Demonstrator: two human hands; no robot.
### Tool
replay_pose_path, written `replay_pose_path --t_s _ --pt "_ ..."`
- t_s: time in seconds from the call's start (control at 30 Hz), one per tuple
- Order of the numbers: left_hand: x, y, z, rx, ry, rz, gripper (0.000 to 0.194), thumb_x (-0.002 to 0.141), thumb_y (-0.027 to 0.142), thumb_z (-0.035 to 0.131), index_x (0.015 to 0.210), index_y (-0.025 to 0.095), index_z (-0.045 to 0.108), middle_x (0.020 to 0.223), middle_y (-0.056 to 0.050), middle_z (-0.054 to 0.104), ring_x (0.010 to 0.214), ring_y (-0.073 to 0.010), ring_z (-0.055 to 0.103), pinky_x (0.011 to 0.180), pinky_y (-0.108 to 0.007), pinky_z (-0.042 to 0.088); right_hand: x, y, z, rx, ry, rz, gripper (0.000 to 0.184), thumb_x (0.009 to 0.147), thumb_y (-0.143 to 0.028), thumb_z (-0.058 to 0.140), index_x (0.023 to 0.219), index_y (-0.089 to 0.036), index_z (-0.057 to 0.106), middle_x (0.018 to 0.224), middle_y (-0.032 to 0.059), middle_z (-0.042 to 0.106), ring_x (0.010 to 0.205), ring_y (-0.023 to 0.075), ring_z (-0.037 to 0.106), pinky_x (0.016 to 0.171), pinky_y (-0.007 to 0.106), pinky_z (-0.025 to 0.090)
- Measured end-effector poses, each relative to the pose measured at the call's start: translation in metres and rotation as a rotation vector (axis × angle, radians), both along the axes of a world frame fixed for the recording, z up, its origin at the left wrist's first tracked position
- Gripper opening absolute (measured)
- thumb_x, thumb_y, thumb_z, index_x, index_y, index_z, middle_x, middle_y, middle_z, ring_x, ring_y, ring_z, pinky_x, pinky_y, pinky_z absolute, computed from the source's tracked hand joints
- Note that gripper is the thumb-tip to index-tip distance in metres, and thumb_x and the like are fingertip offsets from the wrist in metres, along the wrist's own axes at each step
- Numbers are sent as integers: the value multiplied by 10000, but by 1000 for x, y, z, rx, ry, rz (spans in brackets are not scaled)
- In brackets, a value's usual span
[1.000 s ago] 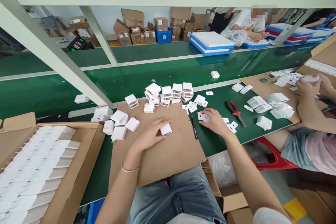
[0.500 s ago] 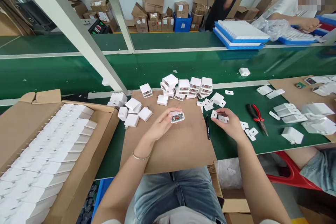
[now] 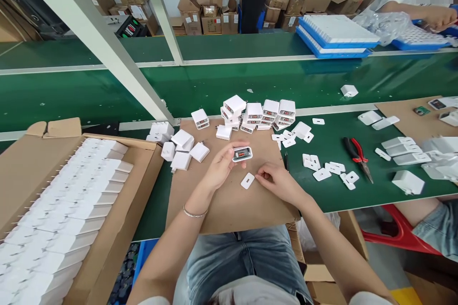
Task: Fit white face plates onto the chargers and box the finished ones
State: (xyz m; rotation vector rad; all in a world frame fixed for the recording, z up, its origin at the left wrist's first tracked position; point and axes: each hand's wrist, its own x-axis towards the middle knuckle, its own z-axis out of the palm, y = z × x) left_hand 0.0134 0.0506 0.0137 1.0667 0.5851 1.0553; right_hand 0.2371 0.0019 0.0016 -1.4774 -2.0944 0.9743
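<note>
My left hand is closed around a white charger housing, whose open end faces me and shows a circuit board inside. To the right and slightly lower, my right hand pinches a small white end cover with a slot by its corner, just above the cardboard mat. The cover and the housing are apart. Behind both hands stand stacked open housings. Loose end covers lie right of my right hand, and several white chargers are heaped at the mat's left.
A cardboard box packed with rows of white chargers stands at left. Red-handled pliers and more white housings lie at right. A black pen-like tool is mostly hidden behind my right hand. A co-worker's hand shows beyond the green belt.
My right hand has moved left from the loose covers onto the mat, now with one cover at its fingertips. My left hand still holds the housing. The person in the background has shifted left.
</note>
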Motion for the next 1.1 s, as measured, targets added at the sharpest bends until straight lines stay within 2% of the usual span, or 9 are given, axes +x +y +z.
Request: replay_pose_path --t_s 0.17,0.37,0.43,0.53,0.63,0.77,0.9,1.0,1.1 --pt "0 -1 2 1 -6 26 534 962 638 566 1198 182 711 1198 -120 686 699 -119 640 697 -298 527 -4 -4 1 106 -18 27 75 982 -286 590 1013 -226 623 1033 61 662 931 219 660 815 362 543" --pt "-2 -1 -1 15 29 67 535 967 667 529 1162 188 669 1127 -84 686 578 -85 628 581 -259 469 -13 -12 4 164 -83 191 308 983 -306 602 1290 -282 593 1293 90 608 1159 245 642 981 392 550" --pt "-3 0 -1 4 54 74 562 950 695 533 1150 182 646 1013 -56 687 531 -79 609 542 -246 445 -7 -8 3 216 -210 33 293 998 -360 572 1264 -244 606 1267 115 632 1157 281 645 960 413 550" --pt "-4 0 1 -1 60 72 588 921 729 546 1129 183 610 928 -20 653 489 -66 585 515 -236 443 14 0 -1 205 -490 -386 415 1000 -416 525 1304 -136 568 1137 179 685 1024 349 673 769 420 542" --pt "-2 -3 5 37 26 49 570 828 654 736 1142 207 571 930 9 605 492 -48 569 491 -214 455 33 5 -7 83 -578 -498 522 1001 -328 441 1471 -101 450 927 136 706 740 295 653 606 360 442" --pt "2 -10 11 51 74 53 495 788 360 862 1146 231 546 1000 14 573 513 -19 546 466 -177 488 41 3 -9 112 -228 -453 414 965 -280 428 1318 -205 631 805 50 637 646 209 546 616 327 404" --pt "5 -14 12 72 106 41 395 851 308 800 1143 228 547 1032 0 588 510 -10 528 447 -160 488 39 0 5 136 636 -635 298 949 -385 477 1041 -234 717 705 -6 459 642 172 454 626 316 437" --pt "6 -15 12 86 113 41 390 843 306 805 1134 223 558 1077 -26 597 572 -31 544 455 -154 495 37 2 20 57 1192 -569 256 882 -377 570 1063 -276 721 730 -29 328 637 151 390 629 292 472" --pt "7 -17 12 92 121 50 393 835 304 811 1140 226 576 1119 -48 580 664 -67 572 460 -147 497 29 4 28 47 1318 -509 263 850 -367 678 1102 -306 725 757 -33 278 643 147 369 661 274 508"
